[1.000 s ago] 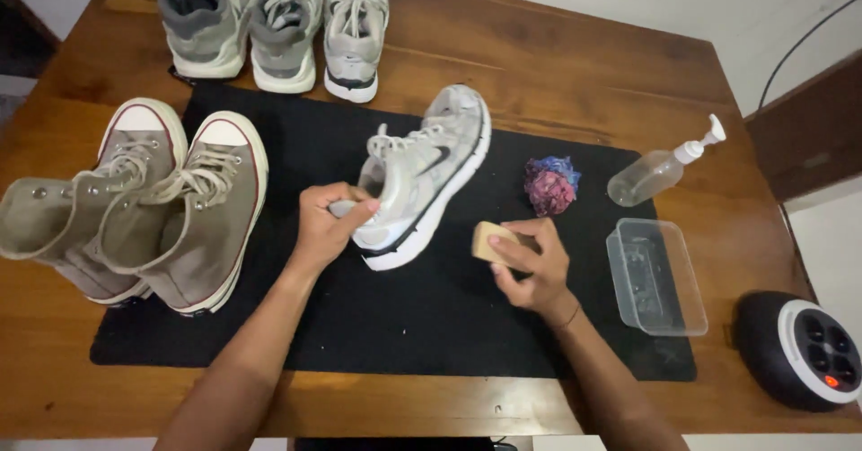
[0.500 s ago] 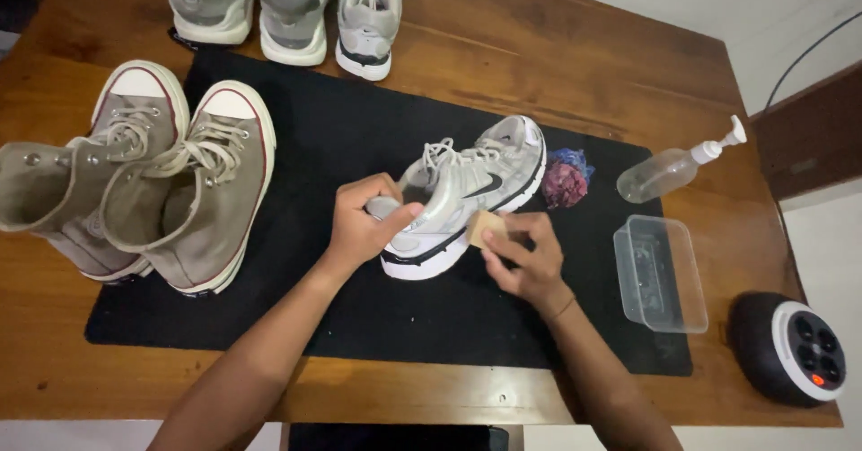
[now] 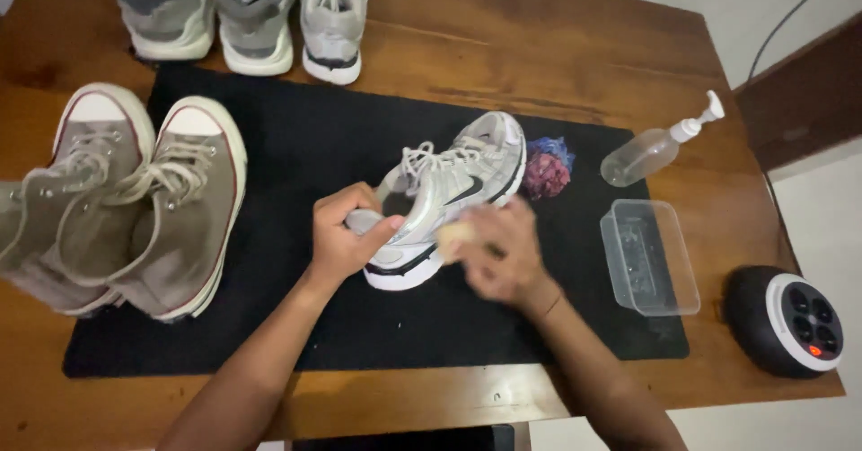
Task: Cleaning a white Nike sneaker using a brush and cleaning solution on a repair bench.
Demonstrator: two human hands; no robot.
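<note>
Clear plastic tub (image 3: 648, 255), rectangular, sits on the right edge of the black mat (image 3: 269, 146), open side up. Nothing solid visible inside, perhaps a film of wet on its floor, hard to tell. Just beyond it a clear pump bottle (image 3: 648, 152) lies on its side on the wooden table (image 3: 584, 47), nozzle aimed up and right; contents not readable through the plastic.

White and grey running shoe (image 3: 449, 200) lies at the middle of the mat, tipped onto its side so the outer flank with the dark stripe faces up. Long axis runs diagonally: heel low and left near the wrist, toe high and right. The toe points at a purple and blue scrubbing ball (image 3: 546, 167), touching it or nearly so.

Left hand (image 3: 343, 236) is clamped on the heel end, fingers curled round the collar, thumb across the top. Right hand (image 3: 503, 258) is motion-blurred (detail poor); fingers are bent over a small tan sponge block (image 3: 455, 236), which is pressed to the shoe's side near the midsole.

Left of the mat's centre: a pair of grey-brown canvas high-tops (image 3: 135, 209), lying side by side, white toe caps away from the person. Along the far table edge, three grey sneakers (image 3: 242, 11) in a row, toes toward the person. Far right, a round black device (image 3: 790, 321) with a white face and buttons.
</note>
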